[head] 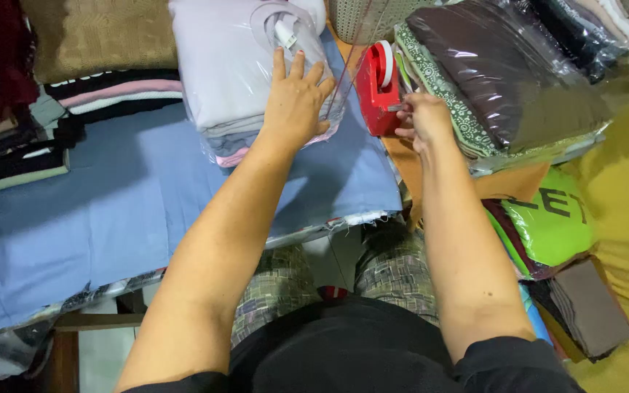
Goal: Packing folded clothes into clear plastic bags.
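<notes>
Fingers of left hand (296,98) press flat on one bagged garment stack (242,65); right hand (422,116) pinches one red tape dispenser (377,87).

L hand (296,98) lies flat, fingers spread, on a clear bag of folded pale clothes (238,65) atop a blue cloth (111,204). R hand (422,120) pinches at a red tape dispenser (378,89), just beside bagged dark garments (496,73).
</notes>
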